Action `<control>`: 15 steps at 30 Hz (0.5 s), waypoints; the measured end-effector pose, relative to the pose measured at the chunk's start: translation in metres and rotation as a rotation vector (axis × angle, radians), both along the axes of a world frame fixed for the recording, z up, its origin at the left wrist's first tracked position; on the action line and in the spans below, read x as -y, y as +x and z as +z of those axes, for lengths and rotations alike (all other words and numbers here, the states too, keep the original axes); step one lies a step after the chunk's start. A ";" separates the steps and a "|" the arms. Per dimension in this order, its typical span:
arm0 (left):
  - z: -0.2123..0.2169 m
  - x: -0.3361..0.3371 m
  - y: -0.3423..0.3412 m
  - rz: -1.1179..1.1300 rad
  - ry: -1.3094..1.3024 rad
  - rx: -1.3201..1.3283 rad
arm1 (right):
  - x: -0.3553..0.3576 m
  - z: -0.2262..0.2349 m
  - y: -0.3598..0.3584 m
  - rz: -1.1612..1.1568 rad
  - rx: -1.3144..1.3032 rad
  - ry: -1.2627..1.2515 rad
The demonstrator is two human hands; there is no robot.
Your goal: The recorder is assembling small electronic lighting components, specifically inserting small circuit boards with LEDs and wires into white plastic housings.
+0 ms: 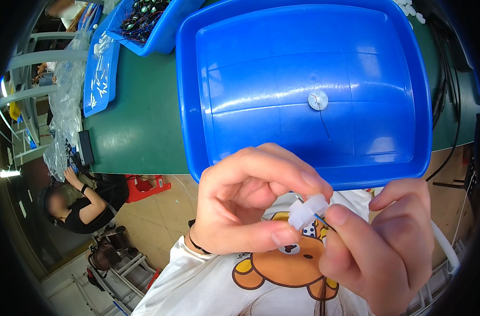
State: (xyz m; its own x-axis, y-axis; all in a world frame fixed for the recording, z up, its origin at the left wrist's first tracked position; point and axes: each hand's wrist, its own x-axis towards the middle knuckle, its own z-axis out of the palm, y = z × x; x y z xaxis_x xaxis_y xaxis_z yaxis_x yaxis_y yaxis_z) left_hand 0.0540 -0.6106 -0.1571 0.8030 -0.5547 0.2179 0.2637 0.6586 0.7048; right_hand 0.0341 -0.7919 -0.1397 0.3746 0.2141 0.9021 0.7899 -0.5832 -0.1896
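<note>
We pinch the white cap in our left hand; right hand fingers nip the thin wire at four o'clock. Feed straight, gently, over the tray.

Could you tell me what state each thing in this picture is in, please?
left hand: closed, pinching the white plastic part.
right hand: fingertips closed on the thin wire at the part.
white plastic part: held up between both hands, off the table.
thin wire: runs across the part.
large blue tray: flat on the green table, nearly bare.
white disc: lying in the tray with a dark wire trailing.
</note>
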 end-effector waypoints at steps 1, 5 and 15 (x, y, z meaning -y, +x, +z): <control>0.001 0.000 -0.001 -0.003 0.001 -0.010 | 0.001 -0.001 0.002 0.014 0.031 -0.008; 0.002 0.001 0.000 -0.030 -0.009 -0.024 | -0.032 0.032 -0.013 -0.307 -0.373 0.130; 0.001 -0.002 -0.002 -0.008 0.001 0.005 | -0.034 0.009 -0.016 -0.291 -0.255 0.174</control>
State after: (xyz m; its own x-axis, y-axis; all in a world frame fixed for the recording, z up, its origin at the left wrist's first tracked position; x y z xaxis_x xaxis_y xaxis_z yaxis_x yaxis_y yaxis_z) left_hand 0.0522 -0.6086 -0.1565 0.7976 -0.5613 0.2210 0.2656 0.6557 0.7068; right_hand 0.0177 -0.7582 -0.1310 0.6131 -0.0812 0.7858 0.5119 -0.7168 -0.4734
